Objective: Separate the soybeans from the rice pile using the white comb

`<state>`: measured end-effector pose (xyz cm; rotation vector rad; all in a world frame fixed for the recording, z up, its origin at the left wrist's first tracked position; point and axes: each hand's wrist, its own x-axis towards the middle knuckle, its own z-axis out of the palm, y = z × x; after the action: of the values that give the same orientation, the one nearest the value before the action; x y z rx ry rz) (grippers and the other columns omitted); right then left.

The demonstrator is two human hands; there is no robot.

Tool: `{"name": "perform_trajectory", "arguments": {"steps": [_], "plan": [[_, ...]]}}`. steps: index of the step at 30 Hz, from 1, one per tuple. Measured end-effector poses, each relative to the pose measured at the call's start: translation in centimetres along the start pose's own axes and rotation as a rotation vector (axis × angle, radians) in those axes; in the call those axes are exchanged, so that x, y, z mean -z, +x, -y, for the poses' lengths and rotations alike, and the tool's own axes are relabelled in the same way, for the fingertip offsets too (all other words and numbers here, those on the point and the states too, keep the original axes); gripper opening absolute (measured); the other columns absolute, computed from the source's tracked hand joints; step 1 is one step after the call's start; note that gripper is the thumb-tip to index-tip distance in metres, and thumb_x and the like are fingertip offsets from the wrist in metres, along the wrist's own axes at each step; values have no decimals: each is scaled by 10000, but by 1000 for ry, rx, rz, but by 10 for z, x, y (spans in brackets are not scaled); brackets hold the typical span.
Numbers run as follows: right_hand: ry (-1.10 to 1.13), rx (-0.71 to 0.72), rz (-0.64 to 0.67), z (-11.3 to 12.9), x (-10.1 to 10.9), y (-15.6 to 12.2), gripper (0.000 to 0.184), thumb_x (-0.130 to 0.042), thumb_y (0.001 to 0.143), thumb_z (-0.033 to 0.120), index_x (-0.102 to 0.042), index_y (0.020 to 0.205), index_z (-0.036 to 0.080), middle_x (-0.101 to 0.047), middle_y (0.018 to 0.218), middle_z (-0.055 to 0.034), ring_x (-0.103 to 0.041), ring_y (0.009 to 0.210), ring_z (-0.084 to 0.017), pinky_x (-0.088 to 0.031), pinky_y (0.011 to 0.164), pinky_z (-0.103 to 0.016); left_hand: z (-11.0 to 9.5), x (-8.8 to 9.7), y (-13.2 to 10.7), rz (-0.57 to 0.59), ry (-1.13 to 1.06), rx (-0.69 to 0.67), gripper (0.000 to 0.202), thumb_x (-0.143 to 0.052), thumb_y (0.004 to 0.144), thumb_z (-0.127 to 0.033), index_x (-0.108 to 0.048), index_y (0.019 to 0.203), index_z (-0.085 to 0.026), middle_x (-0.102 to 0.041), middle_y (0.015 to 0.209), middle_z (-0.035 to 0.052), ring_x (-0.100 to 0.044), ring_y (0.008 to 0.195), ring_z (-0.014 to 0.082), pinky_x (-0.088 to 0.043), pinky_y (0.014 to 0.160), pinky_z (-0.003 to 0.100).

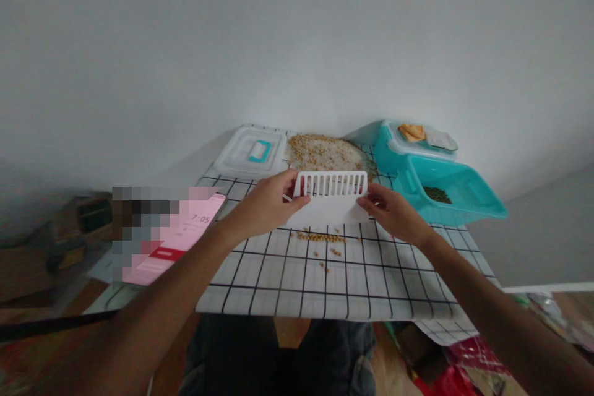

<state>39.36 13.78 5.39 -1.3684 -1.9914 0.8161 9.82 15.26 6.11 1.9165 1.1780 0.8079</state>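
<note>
A white plastic scoop with a slotted rim point(330, 198) stands on the checked tablecloth point(278, 278), held from both sides. My left hand point(269, 204) grips its left end with the fingers wrapped round the edge. My right hand point(392, 210) pinches its right end. Behind the scoop lies a heap of mixed pale grains and yellow beans point(325, 151). A few yellow beans point(322, 238) lie scattered on the cloth just in front of the scoop.
A clear lidded box with a teal handle point(250, 151) sits at the back left. A teal tray holding green beans point(448, 195) and a teal lidded box point(394, 148) stand at the right. A pink phone screen point(185, 229) lies left. The wall is close behind.
</note>
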Motion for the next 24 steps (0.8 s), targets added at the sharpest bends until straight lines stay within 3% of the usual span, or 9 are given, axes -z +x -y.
{"name": "perform_trajectory", "arguments": {"steps": [8,14,19,24], "plan": [[21,-25,28,-9,-11,13,275,-582,929,408,-645,1124,225,-714,970,-59,-665,803,-194,-539,719,-344,8,2,-6,14,-90,70,262,-648,867,-373,-612,1082,-227,-715,1134,70,-699,995,234,-572,878,393],[13,25,50,-8,-25,35,243,-584,924,405,-649,1041,203,-710,884,-48,-646,746,-170,-515,674,-309,13,6,-21,-64,-108,134,309,-680,852,-393,-613,1104,-227,-713,1178,73,-708,1008,238,-582,892,417],[4,90,52,-4,-37,53,267,-605,907,370,-656,1111,206,-713,918,-46,-644,768,-165,-529,712,-319,11,10,-36,-160,-86,186,308,-702,847,-381,-615,1097,-223,-715,1196,70,-706,1050,229,-576,928,391],[95,135,51,10,-34,59,295,-614,901,386,-637,1129,199,-710,979,-55,-658,828,-173,-562,757,-341,7,14,-41,-239,-78,156,284,-699,854,-394,-631,1081,-238,-728,1162,53,-704,1058,241,-581,924,396]]}}
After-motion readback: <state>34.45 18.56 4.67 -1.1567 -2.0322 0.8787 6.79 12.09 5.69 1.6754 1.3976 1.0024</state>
